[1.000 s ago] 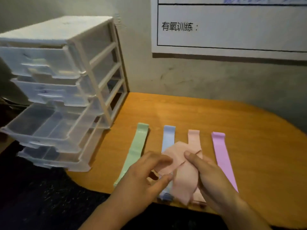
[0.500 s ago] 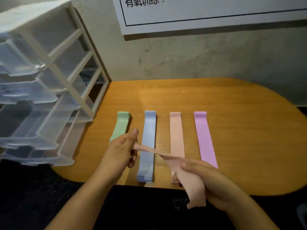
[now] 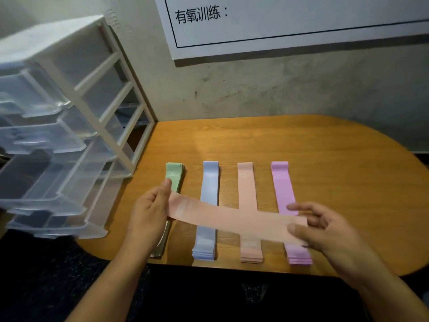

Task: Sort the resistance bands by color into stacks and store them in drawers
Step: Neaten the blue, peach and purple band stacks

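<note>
A peach resistance band [image 3: 234, 218] is stretched flat across the air above the table. My left hand [image 3: 148, 213] pinches its left end and my right hand [image 3: 325, 231] pinches its right end. Below it lie four sorted stacks on the wooden table [image 3: 336, 163]: green stack [image 3: 175, 174], blue stack [image 3: 209, 182], peach stack [image 3: 247, 182] and purple stack [image 3: 282, 184]. My left hand covers much of the green stack. The held band crosses over the blue, peach and purple stacks.
A white drawer unit [image 3: 69, 126] with several clear drawers pulled out stands at the table's left edge. A white printed sign [image 3: 290, 22] hangs on the grey wall behind. The floor below the table's near edge is dark.
The crumpled peach band has been pulled out straight between my hands. My left hand moved left, my right hand moved right. The view shifted to the right and down.
</note>
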